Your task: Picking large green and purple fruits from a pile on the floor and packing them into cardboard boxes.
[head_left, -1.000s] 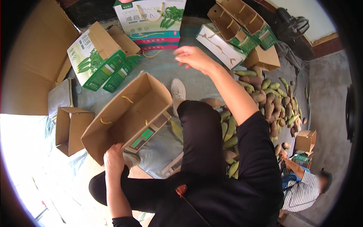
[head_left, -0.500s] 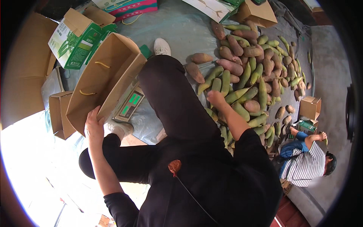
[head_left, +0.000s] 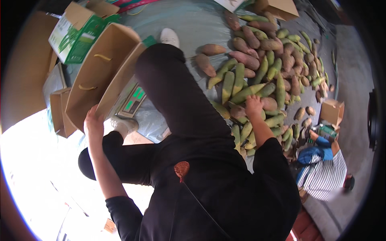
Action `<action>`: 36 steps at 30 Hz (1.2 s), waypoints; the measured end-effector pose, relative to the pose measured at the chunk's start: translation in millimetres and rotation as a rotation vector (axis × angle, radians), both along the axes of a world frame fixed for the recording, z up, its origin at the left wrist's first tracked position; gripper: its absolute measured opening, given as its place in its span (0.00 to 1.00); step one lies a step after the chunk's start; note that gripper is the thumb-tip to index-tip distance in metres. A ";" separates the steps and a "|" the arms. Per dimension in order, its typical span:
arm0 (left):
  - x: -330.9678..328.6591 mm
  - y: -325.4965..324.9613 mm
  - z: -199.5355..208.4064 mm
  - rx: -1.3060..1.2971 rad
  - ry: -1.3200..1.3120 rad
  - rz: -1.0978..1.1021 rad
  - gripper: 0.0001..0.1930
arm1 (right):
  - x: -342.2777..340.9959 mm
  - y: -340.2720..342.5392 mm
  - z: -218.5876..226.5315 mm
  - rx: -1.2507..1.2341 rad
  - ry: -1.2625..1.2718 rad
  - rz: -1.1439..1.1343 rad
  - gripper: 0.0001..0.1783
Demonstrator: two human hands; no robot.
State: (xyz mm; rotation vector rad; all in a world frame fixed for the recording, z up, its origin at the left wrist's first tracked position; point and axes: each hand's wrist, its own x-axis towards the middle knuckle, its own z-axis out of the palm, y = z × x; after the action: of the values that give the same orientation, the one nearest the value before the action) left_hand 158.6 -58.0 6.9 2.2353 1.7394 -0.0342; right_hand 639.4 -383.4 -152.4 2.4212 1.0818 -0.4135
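My left hand (head_left: 93, 121) grips the near edge of a tall open cardboard box (head_left: 85, 76) with yellow cord handles; the box is tilted, its open side toward me. Close by it, a scale (head_left: 133, 102) with a lit green display lies partly covered by the box. Out to the right, my right hand (head_left: 253, 107) rests over a heap of thick roots, fingers stretched out and touching them. Long green radishes (head_left: 228, 85) and reddish-brown roots (head_left: 246, 61) are mixed in this heap. A round reddish root (head_left: 268, 103) lies beside the hand.
A green-and-white printed carton (head_left: 72, 40) stands at far left, with a small brown box (head_left: 60, 110) nearer. Another open carton (head_left: 281, 9) is behind the heap. At right, a person in a striped shirt (head_left: 323, 174) sits near a brown box (head_left: 332, 111).
My right hand has moved right and slightly down, onto the heap. My left hand stays on the box edge. The person at right has lowered a raised hand.
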 end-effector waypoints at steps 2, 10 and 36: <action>8.9 1.4 5.1 -0.052 0.148 0.100 0.18 | 6.0 -3.9 1.3 -0.068 0.018 0.022 0.18; 25.9 -0.7 8.8 -0.060 0.126 0.189 0.13 | 13.8 -4.6 -4.7 -0.188 0.006 0.004 0.20; 15.9 -3.5 6.0 0.046 0.145 0.163 0.13 | -94.2 323.4 281.4 1.541 1.192 0.290 0.31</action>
State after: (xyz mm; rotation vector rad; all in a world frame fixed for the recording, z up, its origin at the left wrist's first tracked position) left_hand 174.4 -61.5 12.9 2.1625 2.0129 -0.1243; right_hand 545.2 -60.0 129.0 2.9421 3.0998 -1.3977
